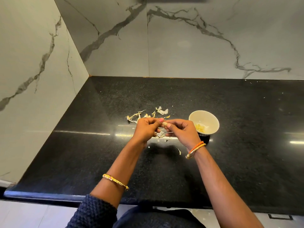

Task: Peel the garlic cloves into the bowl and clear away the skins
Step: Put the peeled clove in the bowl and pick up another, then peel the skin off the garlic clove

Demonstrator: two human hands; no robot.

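Head view shows both hands meeting over the black bench [246, 112], a garlic clove [165, 123] pinched between them. The left hand [145, 129] has its fingers curled in on the clove's near end, and the right hand [182, 130] pinches the other end between thumb and fingertips, so both sets of fingers are clamped on the same clove. It hangs just above the bench, left of the white bowl [212, 119].

To do this step well, I'd say one hand should hold the clove steady while the other lifts the loose papery edge and draws it off in one strip, not in crumbs.

The bowl stands close at the right hand's side, with a few peeled cloves [201, 128] lying in its bottom, so the drop is a short reach. Garlic skins [144, 115] lie scattered on the bench beyond the hands, more scraps [160, 134] sit under them, and one stray piece [179, 151] lies nearer the person. Nothing blocks the way to the bowl; the spread of skins will need gathering afterwards.
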